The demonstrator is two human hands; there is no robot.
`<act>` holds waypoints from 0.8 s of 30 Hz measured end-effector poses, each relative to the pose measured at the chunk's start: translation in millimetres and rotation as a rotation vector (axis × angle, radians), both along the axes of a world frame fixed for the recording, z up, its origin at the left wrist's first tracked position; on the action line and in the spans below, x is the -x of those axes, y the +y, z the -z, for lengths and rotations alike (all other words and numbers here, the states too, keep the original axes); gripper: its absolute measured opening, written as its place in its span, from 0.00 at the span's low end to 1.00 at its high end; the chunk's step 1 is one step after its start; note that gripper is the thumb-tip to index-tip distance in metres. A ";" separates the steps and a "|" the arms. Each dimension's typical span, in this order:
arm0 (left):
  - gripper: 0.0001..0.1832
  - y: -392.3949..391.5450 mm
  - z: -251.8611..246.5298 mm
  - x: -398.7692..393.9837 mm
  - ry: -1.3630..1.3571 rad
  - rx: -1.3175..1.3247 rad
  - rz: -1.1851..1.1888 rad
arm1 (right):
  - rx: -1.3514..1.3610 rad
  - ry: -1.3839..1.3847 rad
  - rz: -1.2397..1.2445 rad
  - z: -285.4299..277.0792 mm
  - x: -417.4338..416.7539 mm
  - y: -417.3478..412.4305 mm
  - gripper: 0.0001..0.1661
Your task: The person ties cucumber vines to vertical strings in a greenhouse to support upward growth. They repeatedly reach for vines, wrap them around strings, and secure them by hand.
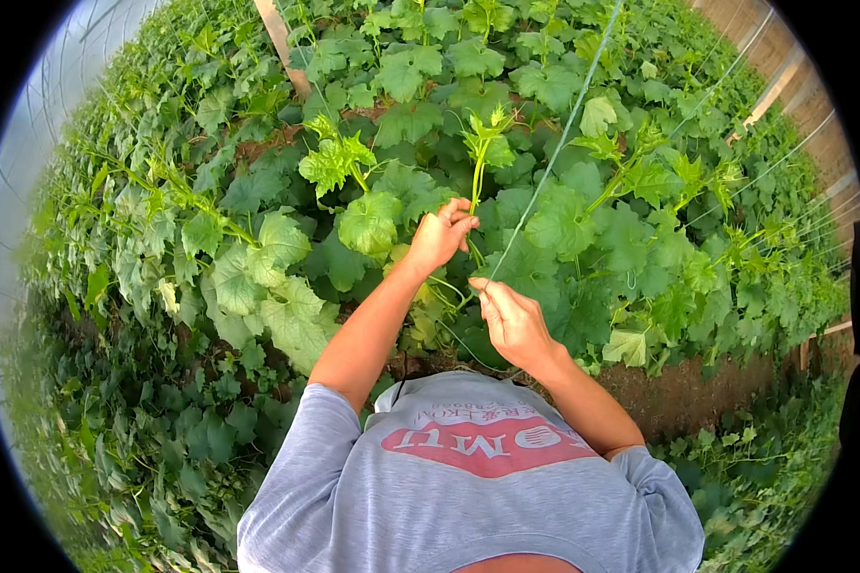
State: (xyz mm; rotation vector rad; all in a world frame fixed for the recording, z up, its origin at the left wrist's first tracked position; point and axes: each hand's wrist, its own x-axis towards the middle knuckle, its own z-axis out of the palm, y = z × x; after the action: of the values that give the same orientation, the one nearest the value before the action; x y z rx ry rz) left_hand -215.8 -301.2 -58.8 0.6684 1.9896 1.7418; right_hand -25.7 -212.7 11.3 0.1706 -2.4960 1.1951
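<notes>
My left hand (444,233) has its fingers closed around the pale green stem of a climbing vine (479,172), whose leafy tip rises above the fist. Just below and to the right, my right hand (512,319) pinches a thin green twine (550,161) between thumb and forefinger. The twine runs taut from those fingertips up to the top of the view. A loose lower length of twine (466,345) curves beneath the hands toward my shirt. Thin bent stems (448,290) show between the two hands. Leaves hide the foot of the vine.
Broad-leaved vines (405,129) crowd in front and to both sides. More twines (724,75) slant up at the right. A wooden post (284,46) stands at the upper left, and another post (770,97) at the right. Bare soil (677,394) shows at lower right; translucent sheeting (29,143) curves along the left.
</notes>
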 end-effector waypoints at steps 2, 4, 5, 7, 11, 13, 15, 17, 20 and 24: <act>0.19 0.9 5.3 -9.6 -0.008 -0.012 0.047 | -0.117 0.020 0.091 11.6 15.8 5.0 0.12; 0.20 -1.8 -10.0 -23.4 0.102 0.097 0.041 | -0.251 0.004 0.167 31.6 31.1 14.8 0.12; 0.20 -3.1 -14.6 -28.6 0.157 0.149 0.039 | -0.305 -0.045 0.201 39.9 36.4 19.5 0.12; 0.19 -10.6 -10.2 -32.0 0.338 0.262 0.030 | -0.405 -0.150 0.216 42.2 49.1 24.1 0.12; 0.17 -23.2 -3.2 -39.2 0.606 0.323 0.019 | -0.529 -0.317 0.182 48.8 73.0 30.8 0.12; 0.18 -31.1 -3.5 -41.9 0.766 0.176 -0.021 | -0.561 -0.323 0.146 54.4 83.2 30.7 0.10; 0.17 -40.1 -6.2 -41.7 0.612 0.327 0.038 | -0.568 -0.360 0.102 54.5 91.7 26.6 0.10; 0.18 -44.9 -11.0 -40.9 0.505 0.414 0.038 | -0.562 -0.454 0.058 50.6 96.3 23.1 0.11; 0.25 -46.1 -37.4 -40.0 0.397 0.549 0.011 | -0.545 -0.548 0.046 41.6 101.0 18.4 0.10; 0.26 -54.8 -22.1 -28.2 0.210 0.347 -0.116 | -0.353 -0.242 0.067 41.5 96.0 14.9 0.09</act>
State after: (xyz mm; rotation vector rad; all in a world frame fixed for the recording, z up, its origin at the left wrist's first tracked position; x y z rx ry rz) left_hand -187.5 -356.0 -36.7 0.6475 2.4408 1.3784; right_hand -121.6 -197.8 -30.2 0.0328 -2.8856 0.7789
